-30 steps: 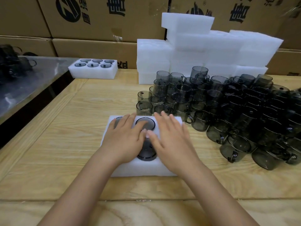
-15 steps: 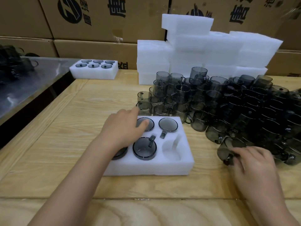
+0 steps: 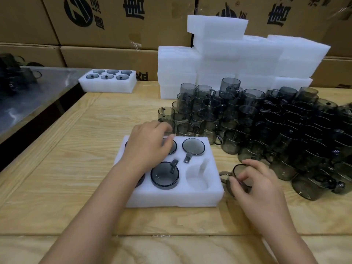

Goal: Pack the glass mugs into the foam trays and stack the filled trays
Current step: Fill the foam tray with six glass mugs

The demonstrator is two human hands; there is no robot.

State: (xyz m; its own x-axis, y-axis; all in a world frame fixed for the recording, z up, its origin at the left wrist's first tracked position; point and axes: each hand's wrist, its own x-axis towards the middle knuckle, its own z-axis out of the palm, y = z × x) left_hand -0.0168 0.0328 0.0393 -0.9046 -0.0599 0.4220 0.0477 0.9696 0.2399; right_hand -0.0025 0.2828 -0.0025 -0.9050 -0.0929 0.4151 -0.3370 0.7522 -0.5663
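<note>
A white foam tray (image 3: pixel 171 199) lies on the wooden table in front of me, with smoky glass mugs sunk upside down in its pockets. One pocket (image 3: pixel 198 178) at the near right is empty. My left hand (image 3: pixel 146 147) rests flat over the tray's left side, fingers reaching to a mug in the back row. My right hand (image 3: pixel 255 183) grips a loose glass mug (image 3: pixel 238 171) just right of the tray, its handle pointing toward the tray. A big heap of loose mugs (image 3: pixel 266 126) covers the table's right half.
Empty foam trays (image 3: pixel 238 60) are stacked behind the heap. A filled foam tray (image 3: pixel 108 82) sits at the table's far left corner. A steel-topped table (image 3: pixel 28 100) stands to the left, and cardboard boxes (image 3: pixel 123 21) line the back.
My right hand left the tray, reached into the heap, and now brings one mug back beside the tray. My left hand stayed on the tray, shifting slightly.
</note>
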